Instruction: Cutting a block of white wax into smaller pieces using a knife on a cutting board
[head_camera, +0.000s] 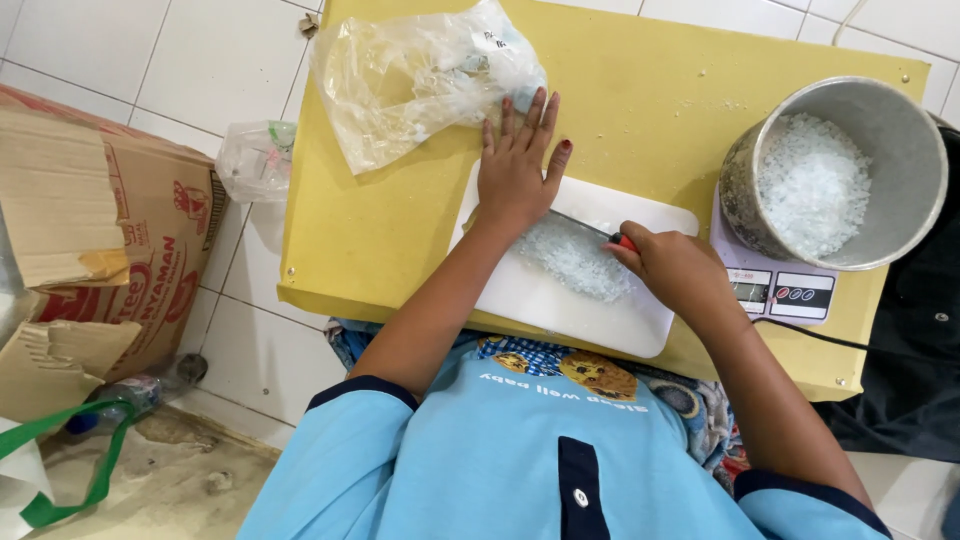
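Observation:
A white cutting board (600, 318) lies on a low yellow table (400, 230). On the board sits a heap of small translucent white pieces (578, 262). My right hand (672, 265) grips the red handle of a knife (590, 228) whose blade reaches left under my other hand. My left hand (515, 172) lies flat, fingers spread, pressing down on the blade's far end at the board's upper left corner. Its fingertips touch a clear plastic bag (420, 80).
A metal pot (880, 140) holding white pieces stands on a white digital scale (780, 292) at the table's right. A cardboard box (90, 240), a small plastic bag (255, 160) and a bottle (130, 395) lie on the tiled floor to the left.

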